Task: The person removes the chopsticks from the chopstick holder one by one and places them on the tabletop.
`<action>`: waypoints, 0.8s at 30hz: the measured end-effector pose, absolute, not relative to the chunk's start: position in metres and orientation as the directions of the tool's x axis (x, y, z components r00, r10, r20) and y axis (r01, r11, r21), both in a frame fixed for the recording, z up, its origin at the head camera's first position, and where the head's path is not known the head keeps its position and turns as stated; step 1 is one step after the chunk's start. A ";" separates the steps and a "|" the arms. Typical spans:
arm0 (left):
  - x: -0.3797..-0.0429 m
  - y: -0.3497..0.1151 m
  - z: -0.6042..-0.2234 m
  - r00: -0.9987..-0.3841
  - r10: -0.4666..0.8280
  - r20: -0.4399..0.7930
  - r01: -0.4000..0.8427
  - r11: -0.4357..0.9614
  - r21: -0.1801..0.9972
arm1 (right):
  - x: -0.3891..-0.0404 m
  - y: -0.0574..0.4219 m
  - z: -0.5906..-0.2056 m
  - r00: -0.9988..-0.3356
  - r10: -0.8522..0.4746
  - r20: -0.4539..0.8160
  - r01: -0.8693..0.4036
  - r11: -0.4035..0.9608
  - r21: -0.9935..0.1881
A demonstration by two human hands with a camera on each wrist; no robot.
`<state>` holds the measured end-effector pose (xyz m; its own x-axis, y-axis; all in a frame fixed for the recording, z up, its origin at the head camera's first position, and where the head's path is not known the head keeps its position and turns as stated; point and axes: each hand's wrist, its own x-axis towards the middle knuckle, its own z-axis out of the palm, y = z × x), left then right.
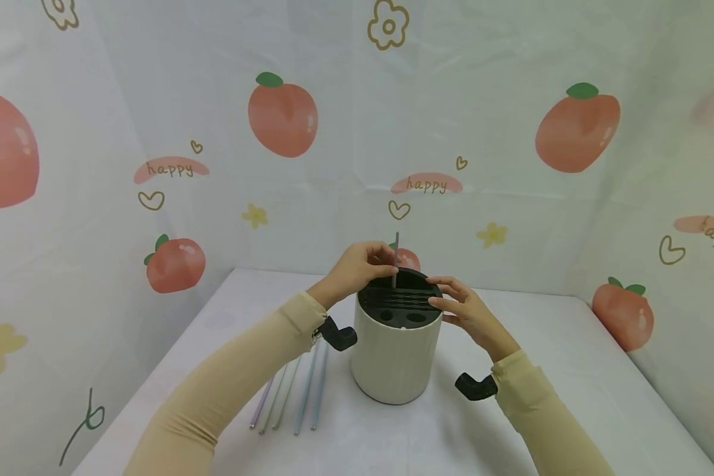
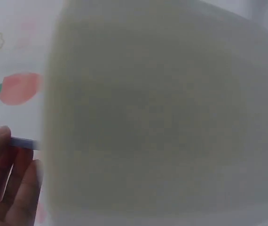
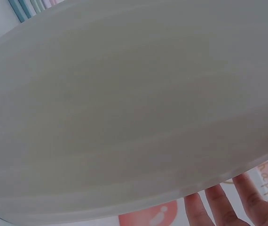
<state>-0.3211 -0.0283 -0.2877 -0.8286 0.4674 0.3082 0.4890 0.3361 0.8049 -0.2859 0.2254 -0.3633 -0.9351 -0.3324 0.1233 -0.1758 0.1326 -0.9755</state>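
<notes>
My left hand (image 1: 365,264) pinches a thin purplish-grey stick (image 1: 396,248) between thumb and fingers. This stick stands nearly upright, its lower end inside the large rear compartment of the black slotted top (image 1: 395,299). That top sits on a cream cylindrical holder (image 1: 395,363), which stands upright. Fairly straight fingers of my right hand (image 1: 470,314) touch the right side of the black rim. In the left wrist view the holder's wall (image 2: 162,113) hides part of the held stick (image 2: 23,143). The wall (image 3: 124,113) also fills most of the right wrist view, with fingertips along its edge.
Several thin pastel sticks (image 1: 305,396) lie side by side on the white table (image 1: 262,456), left of the holder and partly under my left forearm. A white backdrop (image 1: 345,198) printed with peaches stands behind and at both sides.
</notes>
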 end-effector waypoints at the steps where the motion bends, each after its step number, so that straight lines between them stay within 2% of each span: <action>1: -0.322 -0.030 -0.284 -0.824 0.457 0.334 0.500 0.309 0.809 | -0.286 0.225 -0.363 -0.934 -0.334 0.126 -0.178 0.132 -0.975; 4: -0.322 -0.037 -0.271 -0.809 0.411 0.421 0.522 0.172 0.835 | -0.286 0.225 -0.364 -0.933 -0.336 0.130 -0.183 0.131 -0.974; 7: -0.322 -0.047 -0.251 -0.799 0.325 0.506 0.523 -0.038 0.851 | -0.286 0.224 -0.363 -0.934 -0.334 0.130 -0.182 0.130 -0.975; 11: -0.320 -0.069 -0.223 -0.796 0.161 0.584 0.532 -0.276 0.801 | -0.285 0.224 -0.363 -0.936 -0.329 0.124 -0.174 0.129 -0.976; 14: -0.320 -0.091 -0.207 -0.790 0.049 0.611 0.555 -0.366 0.747 | -0.285 0.224 -0.364 -0.934 -0.331 0.131 -0.181 0.124 -0.976; 19: -0.323 -0.131 -0.205 -0.811 -0.054 0.583 0.556 -0.382 0.738 | -0.285 0.225 -0.364 -0.932 -0.334 0.143 -0.192 0.119 -0.974; 24: -0.325 -0.170 -0.233 -0.877 -0.038 0.480 0.474 -0.234 0.849 | -0.285 0.223 -0.364 -0.933 -0.330 0.140 -0.187 0.114 -0.976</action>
